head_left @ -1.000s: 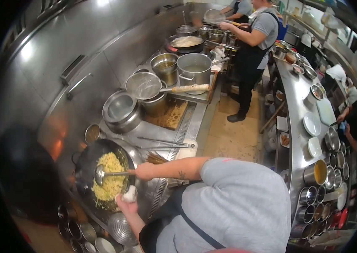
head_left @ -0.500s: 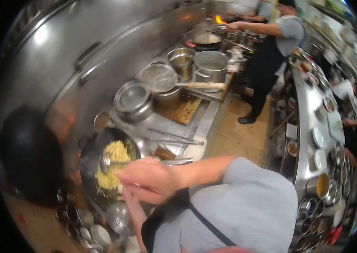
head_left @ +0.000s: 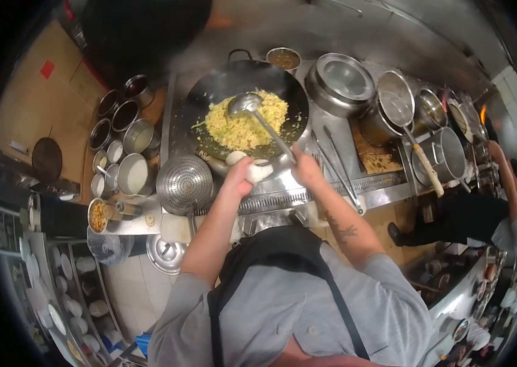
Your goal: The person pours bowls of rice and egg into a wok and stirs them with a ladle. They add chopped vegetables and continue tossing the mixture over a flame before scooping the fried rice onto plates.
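A large black wok (head_left: 200, 101) sits on the stove and holds yellow fried rice (head_left: 240, 134) with bits of green. My left hand (head_left: 239, 178) is closed around a white cloth (head_left: 258, 173) at the wok's near edge. In my right hand (head_left: 306, 167) is the handle of a metal ladle (head_left: 247, 104), whose bowl rests over the rice. A perforated round strainer (head_left: 184, 183) lies to the left of my left hand. Long metal tongs or rods (head_left: 335, 162) lie right of my right hand.
Metal pots of sauces (head_left: 139, 136) cluster at the left. Back right stand a lidded pot (head_left: 341, 82), a mesh strainer (head_left: 396, 98) with a wooden handle and a tall pot (head_left: 448, 153). A co-worker (head_left: 484, 214) in a black apron works at the far right.
The view has swung left and down, from the co-worker's side to the wok. My hands, close together before, are now apart at the wok's near edge. The cloth now shows clearly.
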Demonstrator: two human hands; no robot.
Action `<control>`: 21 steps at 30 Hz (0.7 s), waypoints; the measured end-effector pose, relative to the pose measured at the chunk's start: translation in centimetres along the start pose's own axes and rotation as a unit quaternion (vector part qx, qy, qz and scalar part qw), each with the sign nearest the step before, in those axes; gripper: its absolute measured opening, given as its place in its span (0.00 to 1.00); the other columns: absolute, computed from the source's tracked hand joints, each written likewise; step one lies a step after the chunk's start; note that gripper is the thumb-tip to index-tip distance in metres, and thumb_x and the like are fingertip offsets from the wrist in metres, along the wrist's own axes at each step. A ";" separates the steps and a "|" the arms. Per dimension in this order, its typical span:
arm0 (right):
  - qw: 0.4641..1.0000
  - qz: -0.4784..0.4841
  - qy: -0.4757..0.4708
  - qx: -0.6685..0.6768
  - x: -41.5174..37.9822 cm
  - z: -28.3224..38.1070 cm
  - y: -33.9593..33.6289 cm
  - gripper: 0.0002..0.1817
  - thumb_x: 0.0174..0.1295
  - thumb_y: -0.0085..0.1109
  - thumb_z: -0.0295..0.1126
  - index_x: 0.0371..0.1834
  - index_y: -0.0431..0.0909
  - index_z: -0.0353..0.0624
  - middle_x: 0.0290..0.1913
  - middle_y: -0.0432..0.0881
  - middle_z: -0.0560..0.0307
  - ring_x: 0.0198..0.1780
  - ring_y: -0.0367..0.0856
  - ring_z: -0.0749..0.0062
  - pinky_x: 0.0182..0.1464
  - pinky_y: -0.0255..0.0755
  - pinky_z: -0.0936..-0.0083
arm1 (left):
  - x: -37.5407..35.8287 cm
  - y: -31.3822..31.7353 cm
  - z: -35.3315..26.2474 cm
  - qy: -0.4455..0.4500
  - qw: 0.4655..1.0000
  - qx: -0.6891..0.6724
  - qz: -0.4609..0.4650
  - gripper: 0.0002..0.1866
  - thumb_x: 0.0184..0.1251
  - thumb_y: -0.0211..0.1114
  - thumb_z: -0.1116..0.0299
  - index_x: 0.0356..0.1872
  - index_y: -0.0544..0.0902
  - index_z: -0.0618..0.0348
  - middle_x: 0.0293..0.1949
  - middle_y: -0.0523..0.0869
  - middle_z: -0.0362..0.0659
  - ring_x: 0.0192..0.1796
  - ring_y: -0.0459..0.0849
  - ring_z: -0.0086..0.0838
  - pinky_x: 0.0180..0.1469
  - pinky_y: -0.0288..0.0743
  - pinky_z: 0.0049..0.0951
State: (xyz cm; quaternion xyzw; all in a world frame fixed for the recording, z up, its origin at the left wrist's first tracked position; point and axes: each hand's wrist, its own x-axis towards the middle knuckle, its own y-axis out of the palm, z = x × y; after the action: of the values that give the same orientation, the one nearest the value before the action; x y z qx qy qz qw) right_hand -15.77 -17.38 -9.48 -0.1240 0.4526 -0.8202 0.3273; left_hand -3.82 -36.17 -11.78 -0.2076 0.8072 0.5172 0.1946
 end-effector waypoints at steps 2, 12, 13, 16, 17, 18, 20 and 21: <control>0.999 -0.009 0.004 0.039 1.1 0.0 -2.9 0.33 0.60 0.58 0.32 0.69 0.64 0.36 0.53 0.79 0.30 0.57 0.77 0.43 0.58 0.72 0.58 | -0.9 0.4 -0.4 -0.006 1.000 -0.012 0.017 0.15 0.70 0.52 0.70 0.54 0.71 0.68 0.51 0.80 0.53 0.53 0.82 0.43 0.60 0.76 0.43; 0.988 0.040 0.014 0.147 8.5 3.2 -1.6 0.22 0.70 0.50 0.37 0.63 0.72 0.38 0.50 0.82 0.34 0.54 0.81 0.47 0.58 0.71 0.66 | -0.9 -0.8 -0.1 -0.002 0.999 -0.023 -0.027 0.15 0.71 0.55 0.70 0.55 0.72 0.65 0.52 0.81 0.51 0.54 0.82 0.43 0.62 0.75 0.43; 0.988 0.082 -0.036 0.124 6.8 4.1 -2.5 0.23 0.69 0.51 0.38 0.64 0.72 0.39 0.52 0.81 0.33 0.56 0.80 0.47 0.58 0.71 0.66 | -1.3 -0.3 -0.3 -0.013 1.000 -0.026 -0.009 0.15 0.72 0.55 0.67 0.54 0.73 0.65 0.52 0.82 0.51 0.52 0.83 0.43 0.60 0.77 0.43; 0.978 0.172 -0.088 0.082 1.6 1.2 -6.3 0.25 0.69 0.53 0.39 0.67 0.69 0.44 0.58 0.77 0.33 0.60 0.79 0.55 0.59 0.71 0.66 | -1.4 1.3 -0.6 -0.021 1.000 -0.010 0.001 0.16 0.73 0.55 0.65 0.54 0.74 0.65 0.51 0.82 0.51 0.52 0.83 0.43 0.60 0.77 0.43; 0.975 0.203 -0.043 0.083 0.5 0.4 -9.1 0.26 0.69 0.54 0.40 0.68 0.69 0.45 0.53 0.81 0.39 0.54 0.81 0.63 0.54 0.73 0.68 | -1.6 2.2 -0.8 -0.023 0.999 0.002 -0.028 0.18 0.74 0.54 0.61 0.57 0.73 0.62 0.50 0.83 0.49 0.49 0.85 0.40 0.52 0.81 0.43; 0.975 0.211 -0.019 0.071 0.0 -2.1 -10.1 0.27 0.68 0.57 0.40 0.69 0.68 0.46 0.45 0.83 0.49 0.45 0.77 0.74 0.47 0.73 0.72 | -1.5 2.1 -1.1 -0.043 0.999 -0.029 -0.002 0.15 0.73 0.55 0.65 0.53 0.75 0.63 0.50 0.83 0.52 0.52 0.83 0.42 0.56 0.80 0.45; 0.982 0.177 0.009 0.073 -1.2 -6.3 -10.8 0.27 0.69 0.58 0.40 0.70 0.68 0.46 0.26 0.75 0.66 0.29 0.64 0.85 0.33 0.69 0.79 | 0.0 1.2 -0.7 -0.095 0.992 0.037 -0.069 0.17 0.74 0.54 0.62 0.55 0.73 0.64 0.49 0.82 0.53 0.49 0.85 0.43 0.49 0.82 0.47; 0.981 0.163 0.042 0.094 -2.8 -3.8 -11.8 0.25 0.71 0.55 0.38 0.69 0.68 0.43 0.25 0.71 0.68 0.28 0.63 0.85 0.32 0.67 0.78 | -1.2 1.4 0.5 -0.060 0.995 0.023 -0.074 0.17 0.69 0.55 0.67 0.55 0.71 0.66 0.50 0.81 0.55 0.51 0.83 0.47 0.52 0.81 0.49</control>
State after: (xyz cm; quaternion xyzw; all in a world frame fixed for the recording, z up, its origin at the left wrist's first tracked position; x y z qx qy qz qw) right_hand -20.54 -8.58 -1.59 0.0177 0.4006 -0.7994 0.4473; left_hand -3.56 -35.02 -10.30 -0.2311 0.7883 0.4937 0.2854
